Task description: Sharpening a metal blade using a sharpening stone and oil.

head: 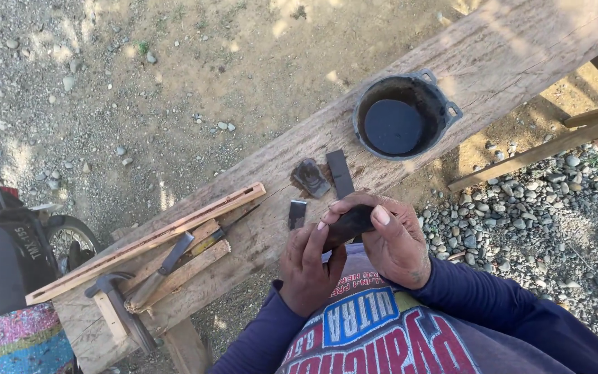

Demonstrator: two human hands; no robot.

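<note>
Both hands are holding 1 dark block (349, 223) just above the near edge of the wooden desk (493, 55). The left hand (307, 266) is closing its grip around the block's lower end, fingers curled over it. The right hand (390, 239) is pressing the upper end w/ thumb and fingers, grip also closed on it.

On the desk, approx. beside the hands, 3 small dark pieces are lying: 1 flat bar (340, 173), 1 short metal blade (297, 213) and 1 lumpy piece (311, 177) on a dark stain. Further along, 1 round black pot (404, 116) is standing, w/ dark liquid inside.

At the left end, 1 hammer (115, 305), 1 chisel (157, 273) and 1 screwdriver (219, 232) are resting near 3 wooden strips (147, 242). On the gravel, 1 motorbike (8, 242) is standing.
</note>
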